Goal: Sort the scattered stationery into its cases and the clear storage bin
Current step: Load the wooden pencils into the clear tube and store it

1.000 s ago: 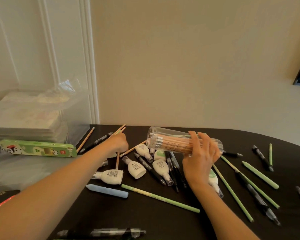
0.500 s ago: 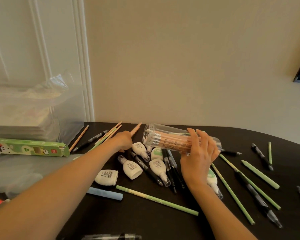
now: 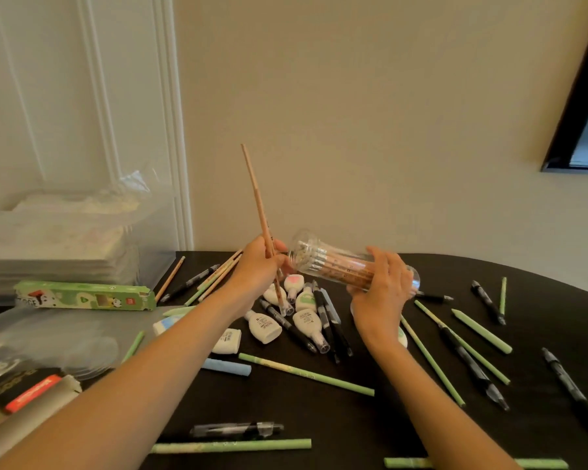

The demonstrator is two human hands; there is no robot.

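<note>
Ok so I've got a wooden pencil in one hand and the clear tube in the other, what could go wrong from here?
1. The clear tube, held by the right hand, lies nearly sideways with its open mouth toward the left hand; the pencils inside could slide out.
2. The wooden pencil points steeply up, so it must be swung round and may jam against the packed tube.
3. Correction fluid bottles lie right below and could get knocked.

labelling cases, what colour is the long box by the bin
Green carton with panda pictures, head view.
</note>
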